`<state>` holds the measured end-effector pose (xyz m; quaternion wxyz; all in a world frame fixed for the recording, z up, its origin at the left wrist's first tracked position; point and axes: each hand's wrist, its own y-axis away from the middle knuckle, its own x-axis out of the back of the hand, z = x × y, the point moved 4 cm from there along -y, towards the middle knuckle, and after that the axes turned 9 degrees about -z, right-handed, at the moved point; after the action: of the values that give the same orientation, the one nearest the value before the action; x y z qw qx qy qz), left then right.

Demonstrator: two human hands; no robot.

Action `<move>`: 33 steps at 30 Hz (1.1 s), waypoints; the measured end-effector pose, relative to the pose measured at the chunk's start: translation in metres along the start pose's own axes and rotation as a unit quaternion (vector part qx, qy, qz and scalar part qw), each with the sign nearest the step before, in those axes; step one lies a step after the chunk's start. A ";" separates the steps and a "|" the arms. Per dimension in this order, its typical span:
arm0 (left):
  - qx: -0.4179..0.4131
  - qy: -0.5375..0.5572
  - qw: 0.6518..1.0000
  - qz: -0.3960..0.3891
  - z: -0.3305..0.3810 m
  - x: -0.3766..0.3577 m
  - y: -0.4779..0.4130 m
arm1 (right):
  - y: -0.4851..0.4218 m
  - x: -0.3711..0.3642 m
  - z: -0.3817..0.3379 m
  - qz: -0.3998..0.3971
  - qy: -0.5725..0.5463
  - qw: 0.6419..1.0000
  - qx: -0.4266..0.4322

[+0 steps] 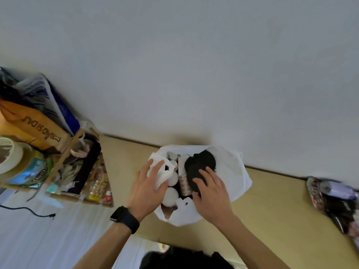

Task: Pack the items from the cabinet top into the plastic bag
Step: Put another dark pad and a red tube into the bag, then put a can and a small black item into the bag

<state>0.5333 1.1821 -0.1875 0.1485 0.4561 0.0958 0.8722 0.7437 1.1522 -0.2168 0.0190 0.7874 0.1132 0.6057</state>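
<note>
White plastic bag [233,171] sits on the cabinet top [272,206] between the hands, mouth up, long axis running away from the person. The left hand [149,189] grips 1 handle [162,174]; the right hand [212,197], fingers flat, presses a black round item [200,164] inside. Keeping the mouth wide and pressing gently looks wisest.

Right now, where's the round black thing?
In the head view, the round black item sits inside the white plastic bag mid-frame, under the right hand, beside white round containers.
</note>
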 end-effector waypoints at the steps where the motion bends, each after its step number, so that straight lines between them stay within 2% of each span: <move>1: 0.002 -0.038 0.999 0.012 0.003 -0.001 -0.002 | 0.005 0.009 0.013 0.040 0.039 0.998 -0.009; 2: 0.001 -0.077 0.997 0.028 0.005 -0.003 -0.004 | 0.009 0.017 0.028 0.067 0.066 0.995 -0.024; 4: -0.006 -0.134 0.990 0.051 0.011 -0.005 -0.009 | 0.013 0.031 0.061 0.059 0.089 0.992 -0.070; 7: -0.033 -0.189 0.980 0.056 0.020 -0.008 -0.018 | 0.017 0.040 0.105 -0.035 0.080 0.985 -0.150; 9: -0.048 -0.205 0.976 0.048 0.032 -0.011 -0.021 | 0.022 0.041 0.114 -0.054 0.036 0.985 -0.157; 12: -0.087 -0.199 0.975 0.043 0.061 -0.018 -0.021 | 0.038 0.051 0.105 0.040 -0.082 0.988 -0.126; 16: -0.141 -0.191 0.971 0.030 0.118 -0.034 -0.026 | 0.068 0.065 0.106 0.178 -0.193 0.955 -0.139; 21: -0.238 -0.204 0.949 -0.001 0.211 -0.077 -0.037 | 0.117 0.077 0.143 0.253 -0.225 0.922 -0.187; 24: -0.299 -0.199 0.932 -0.045 0.270 -0.117 -0.038 | 0.151 0.078 0.181 0.278 -0.221 0.905 -0.235; 28: -0.355 -0.242 0.895 -0.117 0.328 -0.190 -0.041 | 0.198 0.065 0.238 0.270 -0.215 0.882 -0.321; 30: -0.352 -0.277 0.877 -0.175 0.339 -0.233 -0.045 | 0.218 0.052 0.267 0.253 -0.221 0.872 -0.355; 33: -0.300 -0.325 0.855 -0.271 0.334 -0.296 -0.051 | 0.242 0.028 0.308 0.197 -0.250 0.855 -0.410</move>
<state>0.9767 1.1380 -0.2408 0.5312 0.6030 -0.1046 0.5858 1.0828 0.9550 -0.2314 0.2478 0.8390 -0.3109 0.3716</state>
